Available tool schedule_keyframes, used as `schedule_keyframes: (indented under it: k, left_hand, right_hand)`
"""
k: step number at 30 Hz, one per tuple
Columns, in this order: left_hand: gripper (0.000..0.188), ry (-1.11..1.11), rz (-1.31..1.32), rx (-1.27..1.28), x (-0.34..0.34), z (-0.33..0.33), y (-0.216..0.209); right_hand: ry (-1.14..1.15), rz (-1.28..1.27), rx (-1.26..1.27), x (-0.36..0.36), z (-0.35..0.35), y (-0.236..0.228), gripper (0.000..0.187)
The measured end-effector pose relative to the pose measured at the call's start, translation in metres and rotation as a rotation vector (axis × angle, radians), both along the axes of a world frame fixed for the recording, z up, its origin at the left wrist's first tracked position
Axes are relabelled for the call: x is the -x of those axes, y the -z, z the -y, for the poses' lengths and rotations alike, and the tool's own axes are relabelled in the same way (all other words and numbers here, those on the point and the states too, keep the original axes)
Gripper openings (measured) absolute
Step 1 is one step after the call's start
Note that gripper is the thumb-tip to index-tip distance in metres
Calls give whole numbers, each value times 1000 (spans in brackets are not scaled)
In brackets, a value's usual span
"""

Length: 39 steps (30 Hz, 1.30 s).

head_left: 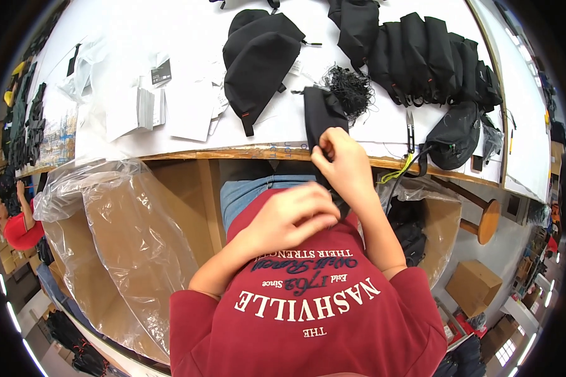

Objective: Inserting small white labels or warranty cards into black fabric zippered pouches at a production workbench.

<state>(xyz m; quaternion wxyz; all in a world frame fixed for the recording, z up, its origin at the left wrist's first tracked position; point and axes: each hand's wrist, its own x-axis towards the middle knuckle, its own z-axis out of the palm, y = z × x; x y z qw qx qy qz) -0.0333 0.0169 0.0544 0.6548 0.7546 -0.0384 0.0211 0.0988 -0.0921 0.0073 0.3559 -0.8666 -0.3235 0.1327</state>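
In the head view, the right hand [344, 162] pinches the black pouch [324, 114] at one o'clock over the table edge [245, 153], while the blurred left hand [295, 212], toward seven o'clock from it, curls, its grip impossible to tell.

A white-topped bench [185, 38] with a brown front edge spans the upper part of the frame. At its upper left lies crumpled clear plastic [93, 69], then a stack of white cards [149, 108]. Overlapping black pouches [258, 63] lie at upper centre, beside a tangle of black threads [351, 94]. A row of black bags [421, 56] fills the upper right; below it lie dark-handled snips [410, 135] and a rounded black bag [454, 139].
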Motion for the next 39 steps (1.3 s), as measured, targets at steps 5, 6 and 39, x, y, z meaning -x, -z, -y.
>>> schedule_keyframes:
  k: [5,6,39]
  left_hand:
    - [35,-258,220,-463,-14,-25,10]
    - [44,-270,249,-554,-13,-24,13]
    - [31,-266,294,-897,19,-36,27]
  right_hand:
    - [30,11,-173,0,27,-44,12]
    - [-5,-27,-195,3,30,-54,12]
    - [-348,-983,-360,2,17,-36,12]
